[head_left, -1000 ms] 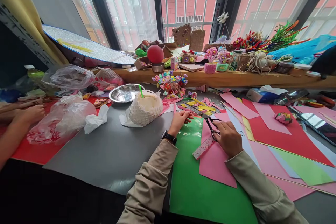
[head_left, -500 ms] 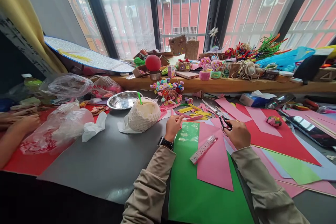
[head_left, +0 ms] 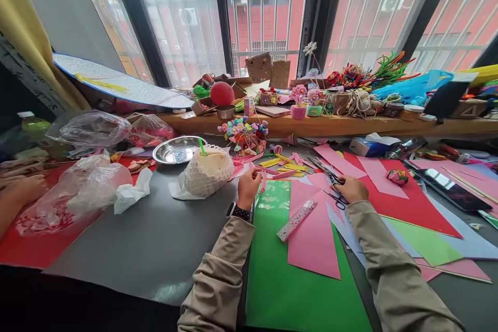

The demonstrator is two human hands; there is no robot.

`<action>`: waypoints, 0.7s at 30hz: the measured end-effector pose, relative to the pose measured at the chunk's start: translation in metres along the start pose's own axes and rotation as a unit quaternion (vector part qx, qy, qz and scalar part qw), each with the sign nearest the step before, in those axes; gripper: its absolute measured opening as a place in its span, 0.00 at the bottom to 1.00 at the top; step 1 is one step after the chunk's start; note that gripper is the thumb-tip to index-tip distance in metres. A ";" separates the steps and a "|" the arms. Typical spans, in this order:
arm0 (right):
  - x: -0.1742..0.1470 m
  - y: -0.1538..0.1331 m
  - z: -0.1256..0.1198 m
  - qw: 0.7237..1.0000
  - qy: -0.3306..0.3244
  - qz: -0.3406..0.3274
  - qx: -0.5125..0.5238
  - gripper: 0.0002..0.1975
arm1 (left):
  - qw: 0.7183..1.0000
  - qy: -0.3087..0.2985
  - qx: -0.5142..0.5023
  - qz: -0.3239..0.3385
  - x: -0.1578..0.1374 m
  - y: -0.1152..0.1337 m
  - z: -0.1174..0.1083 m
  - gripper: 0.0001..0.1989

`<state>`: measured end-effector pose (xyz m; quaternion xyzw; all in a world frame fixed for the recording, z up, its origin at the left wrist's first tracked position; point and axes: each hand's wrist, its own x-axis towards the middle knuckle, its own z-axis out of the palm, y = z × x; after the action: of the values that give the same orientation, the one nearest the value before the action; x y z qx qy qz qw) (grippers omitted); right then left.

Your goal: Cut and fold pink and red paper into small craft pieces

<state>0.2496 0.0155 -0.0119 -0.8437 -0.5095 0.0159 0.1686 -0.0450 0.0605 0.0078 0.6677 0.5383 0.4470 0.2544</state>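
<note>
Here, our left fingers (head_left: 256, 178) pinch a pink strip (head_left: 263, 183) near the green sheet (head_left: 274, 290), held lightly to avoid creases; our right fingers (head_left: 342, 182) touch the scissors (head_left: 334, 179), whether gripping we can't tell.

At the far edge of the desk (head_left: 472, 298) I see a metal dish (head_left: 170, 152) just behind a foam-netted coconut (head_left: 208, 172), a tissue box (head_left: 363, 147) farther right, and potted pink flowers (head_left: 298, 94) on the wooden sill (head_left: 190, 124) above.
</note>
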 end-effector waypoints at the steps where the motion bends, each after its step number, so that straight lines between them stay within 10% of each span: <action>1: 0.000 0.001 0.001 1.000 0.003 0.001 0.005 0.19 | 1.000 0.005 -0.006 -0.003 0.000 0.000 0.000 0.09; 8: 0.002 0.007 0.004 0.997 0.015 -0.017 0.079 0.18 | 0.986 0.081 0.145 -0.017 -0.002 0.002 -0.004 0.10; 16: -0.010 -0.008 -0.007 0.955 0.064 -0.263 0.120 0.16 | 0.982 0.009 0.183 0.044 -0.010 0.013 0.001 0.10; 21: -0.041 -0.037 -0.020 0.878 -0.118 -0.429 0.177 0.14 | 0.986 -0.048 0.154 0.050 -0.017 0.022 0.010 0.12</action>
<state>0.2025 -0.0095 0.0127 -0.4904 -0.8262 0.1311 0.2442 -0.0262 0.0395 0.0154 0.7455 0.5538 0.3387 0.1511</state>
